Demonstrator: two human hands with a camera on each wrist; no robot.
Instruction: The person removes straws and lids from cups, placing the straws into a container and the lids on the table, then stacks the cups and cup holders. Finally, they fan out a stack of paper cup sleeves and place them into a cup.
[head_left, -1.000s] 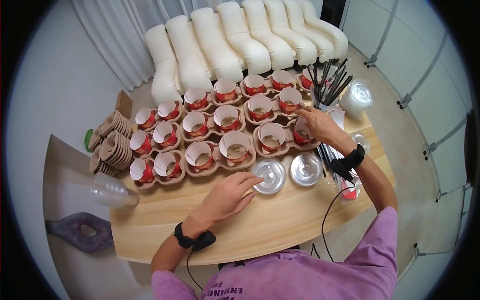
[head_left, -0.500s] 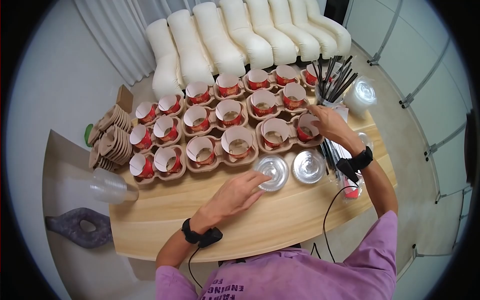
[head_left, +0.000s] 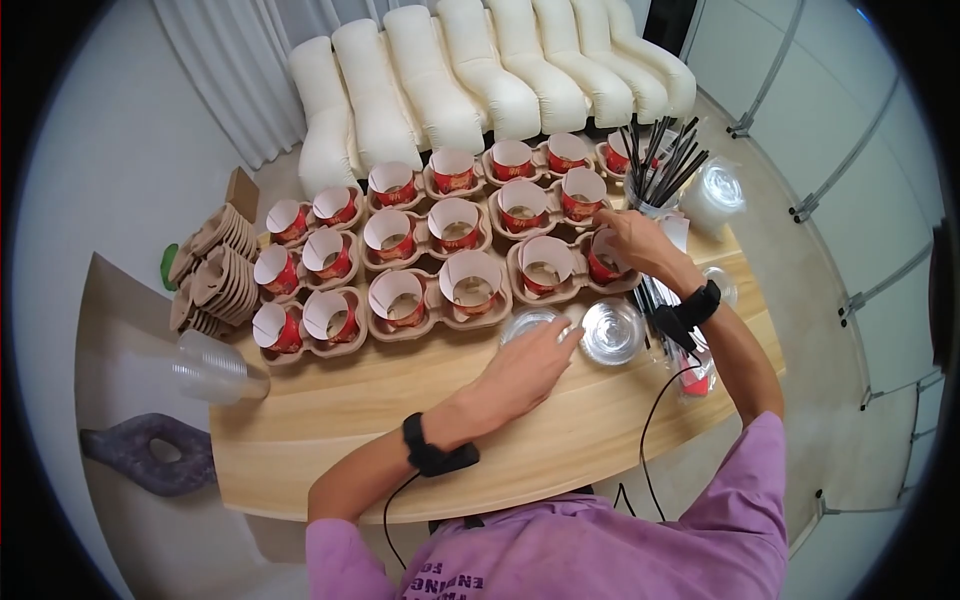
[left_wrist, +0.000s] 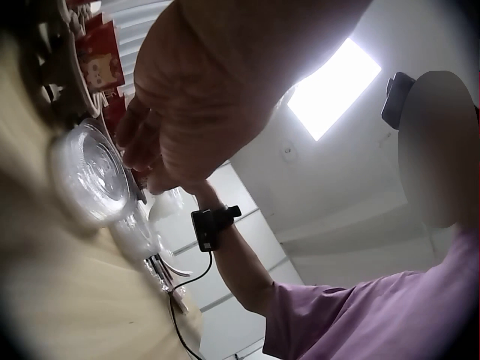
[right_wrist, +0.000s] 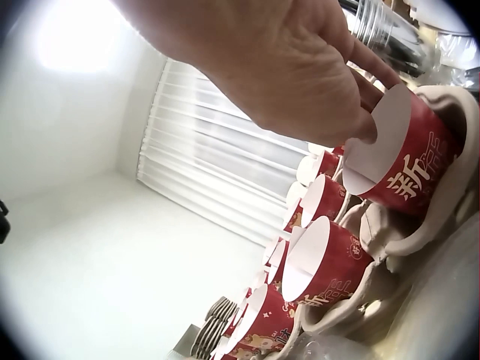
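Under the left hand [head_left: 527, 368] lies a clear lid [head_left: 528, 322], fingers relaxed; the right hand [head_left: 630, 238] pinches a red cup [head_left: 602, 262].

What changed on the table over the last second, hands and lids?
The left hand slid right and forward over the near clear plastic dome lid, its fingertips now reaching that lid's far right edge, toward the second clear dome lid. No lift is visible. The right hand stayed at the red paper cup sleeve in the brown pulp tray, gripping its rim. The trays and black straws are unchanged.
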